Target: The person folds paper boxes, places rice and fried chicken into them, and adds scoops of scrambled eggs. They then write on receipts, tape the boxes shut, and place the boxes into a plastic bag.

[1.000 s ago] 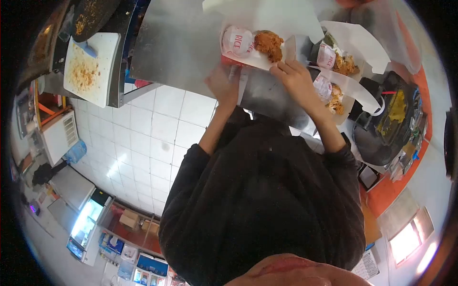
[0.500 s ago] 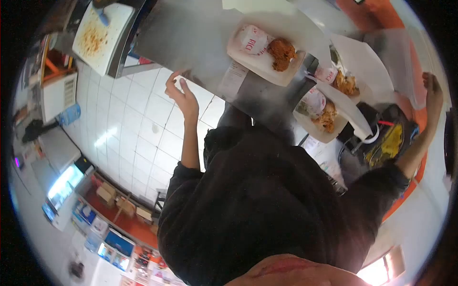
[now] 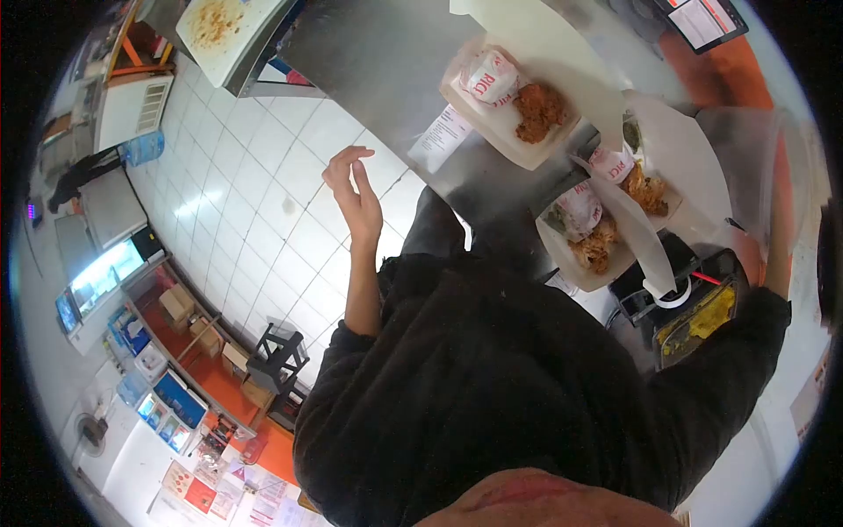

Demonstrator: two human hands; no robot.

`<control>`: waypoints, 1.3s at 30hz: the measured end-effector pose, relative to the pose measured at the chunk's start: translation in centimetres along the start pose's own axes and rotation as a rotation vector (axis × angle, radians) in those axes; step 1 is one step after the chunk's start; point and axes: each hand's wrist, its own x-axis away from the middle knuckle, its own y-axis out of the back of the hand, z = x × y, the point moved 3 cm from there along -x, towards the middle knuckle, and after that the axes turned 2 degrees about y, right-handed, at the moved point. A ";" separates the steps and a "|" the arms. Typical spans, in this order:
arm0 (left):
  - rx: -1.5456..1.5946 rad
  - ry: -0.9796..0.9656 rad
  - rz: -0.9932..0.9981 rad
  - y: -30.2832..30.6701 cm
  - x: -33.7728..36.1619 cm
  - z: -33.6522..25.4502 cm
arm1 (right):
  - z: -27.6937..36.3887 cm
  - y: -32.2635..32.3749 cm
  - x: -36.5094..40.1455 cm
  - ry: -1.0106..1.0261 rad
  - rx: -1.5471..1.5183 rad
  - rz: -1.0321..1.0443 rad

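My left hand (image 3: 356,198) is raised over the floor beside the metal counter (image 3: 369,53), with its fingers curved, apart and holding nothing. At the far right, my right hand (image 3: 779,215) is at a translucent plastic tub (image 3: 742,149); its fingers are blurred and hidden, so any hold is unclear. An open paper box (image 3: 518,145) holds a wrapped bundle (image 3: 492,77) and fried chicken (image 3: 538,112). Nearer me, two more open boxes, one at the front (image 3: 597,279) and one behind (image 3: 674,189), hold wrapped bundles and chicken pieces.
A printed slip (image 3: 441,138) lies by the counter's edge. Below the tub stands a dark container with yellow contents (image 3: 711,312). A tablet (image 3: 700,19) is at upper right. A crumb-covered white board (image 3: 237,39) sits at upper left, and a black stool (image 3: 279,358) on the floor.
My right hand has moved down and inward, from beside the tub to behind its translucent wall. My left hand remains raised with fingers apart. The camera view has shifted, bringing the tablet into view.
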 end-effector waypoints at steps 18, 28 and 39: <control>1.114 -0.103 1.332 -6.2 -8.4 -15.2 | 56.4 -20.2 19.5 -0.102 -0.874 -0.574; -0.363 -1.780 0.903 -12.0 -11.2 -12.9 | 60.8 -31.5 40.2 -0.419 -0.733 -0.588; 0.611 -1.447 1.897 13.2 33.1 -8.3 | 74.1 -50.4 72.5 -1.051 -0.744 -0.964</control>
